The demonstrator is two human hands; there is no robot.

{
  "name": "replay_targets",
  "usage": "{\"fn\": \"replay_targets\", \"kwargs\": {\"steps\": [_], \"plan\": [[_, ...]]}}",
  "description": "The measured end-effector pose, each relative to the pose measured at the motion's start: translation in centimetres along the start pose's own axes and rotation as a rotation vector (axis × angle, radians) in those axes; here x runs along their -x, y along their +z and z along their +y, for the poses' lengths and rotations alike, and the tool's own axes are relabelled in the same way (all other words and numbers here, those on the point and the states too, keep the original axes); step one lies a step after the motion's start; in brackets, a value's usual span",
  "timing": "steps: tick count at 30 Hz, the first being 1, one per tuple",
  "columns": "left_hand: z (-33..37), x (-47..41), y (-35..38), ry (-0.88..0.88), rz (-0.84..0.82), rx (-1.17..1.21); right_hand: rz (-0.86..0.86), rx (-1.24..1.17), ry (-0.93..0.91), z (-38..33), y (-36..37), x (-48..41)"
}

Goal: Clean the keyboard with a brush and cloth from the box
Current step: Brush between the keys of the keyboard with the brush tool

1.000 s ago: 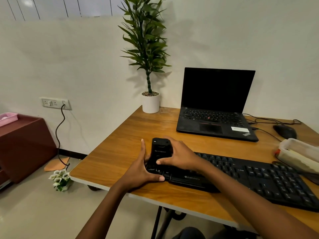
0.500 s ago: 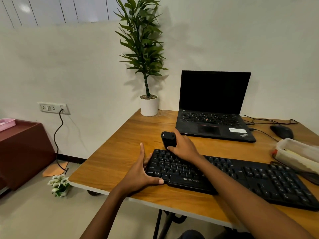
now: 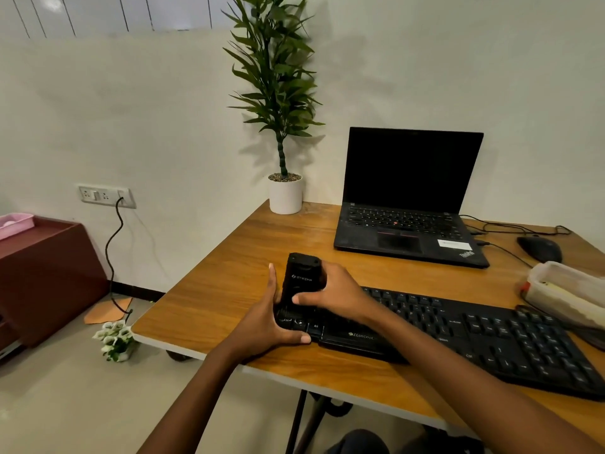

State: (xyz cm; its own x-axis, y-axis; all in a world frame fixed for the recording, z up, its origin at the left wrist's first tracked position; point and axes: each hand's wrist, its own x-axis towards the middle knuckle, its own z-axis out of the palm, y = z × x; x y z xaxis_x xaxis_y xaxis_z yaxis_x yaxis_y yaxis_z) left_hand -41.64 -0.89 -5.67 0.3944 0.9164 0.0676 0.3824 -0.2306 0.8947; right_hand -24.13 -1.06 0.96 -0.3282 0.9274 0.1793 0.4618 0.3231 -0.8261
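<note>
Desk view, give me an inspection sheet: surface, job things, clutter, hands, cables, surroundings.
Surface: wooden desk, no spills seen.
Job's things: black keyboard along the front edge; brush on its left end; clear box at the right, contents unclear.
Clutter: open laptop, mouse, potted plant.
Hands: right hand grips the brush; left hand rests flat against the keyboard's left end.
Cables: thin leads behind the mouse; cord from wall socket to floor.
Surroundings: brown cabinet, pink tray, flowers on floor.

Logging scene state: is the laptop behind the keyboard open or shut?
Open. The laptop has its lid standing upright, with keys and trackpad exposed. Its screen is dark.
</note>
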Motion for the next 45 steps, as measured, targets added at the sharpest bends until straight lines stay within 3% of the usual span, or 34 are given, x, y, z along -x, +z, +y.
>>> {"fn": "replay_targets", "kwargs": {"steps": [4, 7, 12, 17, 20, 26, 29, 32, 41, 45], "plan": [[-0.4, -0.1, -0.1, 0.027, 0.012, -0.02, -0.128, 0.144, -0.036, -0.8, -0.1, 0.6], [-0.6, -0.1, -0.1, 0.033, 0.025, -0.018, 0.01, 0.165, -0.05, -1.2, 0.2, -0.1], [-0.7, -0.2, -0.1, 0.05, 0.046, -0.04, -0.058, 0.158, -0.046, -1.2, 1.3, 0.6], [-0.7, -0.2, 0.1, 0.043, 0.044, -0.046, 0.048, 0.1, -0.021, -1.2, 0.4, -0.2], [-0.7, -0.2, 0.1, 0.039, 0.041, -0.043, -0.032, 0.114, -0.027, -0.6, 1.1, 1.2], [-0.6, -0.3, 0.2, 0.026, 0.041, -0.029, -0.207, 0.368, -0.02, -1.0, -3.3, 3.0], [-0.6, -0.2, 0.2, 0.02, 0.032, -0.014, -0.128, 0.382, -0.06, -1.8, -3.3, 1.9], [-0.6, 0.0, 0.1, 0.037, 0.026, -0.031, -0.068, 0.201, -0.047, -1.7, -0.9, 1.2], [-0.3, 0.0, 0.2, -0.001, 0.057, -0.031, -0.27, 0.418, 0.077, -1.2, -5.7, 4.4], [0.2, 0.2, 0.3, -0.015, 0.051, -0.017, -0.051, 0.244, 0.0, -2.0, -4.1, 1.2]]}}
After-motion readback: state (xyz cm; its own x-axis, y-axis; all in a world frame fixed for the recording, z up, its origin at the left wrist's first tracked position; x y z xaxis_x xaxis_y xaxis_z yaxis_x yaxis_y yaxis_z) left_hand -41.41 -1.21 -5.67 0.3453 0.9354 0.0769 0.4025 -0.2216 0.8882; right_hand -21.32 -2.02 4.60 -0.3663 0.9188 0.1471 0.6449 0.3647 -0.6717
